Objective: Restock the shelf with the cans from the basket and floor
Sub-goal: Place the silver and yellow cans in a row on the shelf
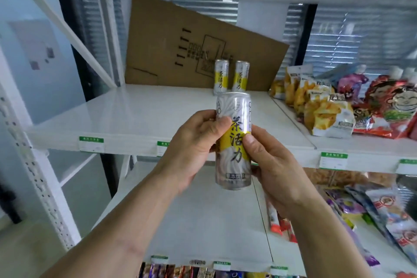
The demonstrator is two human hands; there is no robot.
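Observation:
I hold a tall silver can (pixel 234 106) with a yellow label upright in front of the white shelf (pixel 140 110). My left hand (pixel 194 146) grips its left side and my right hand (pixel 273 169) grips its right side and lower part. Two more cans of the same kind stand side by side at the back of the shelf: one can (pixel 221 77) on the left, the other can (pixel 242 77) on the right. The basket and the floor are out of view.
A brown cardboard sheet (pixel 180 43) leans against the back of the shelf behind the two cans. Yellow snack bags (pixel 316 106) and red snack bags (pixel 392 110) fill the shelf section to the right. Lower shelves hold more packets (pixel 370 210). Green price tags (pixel 91 144) line the shelf edges.

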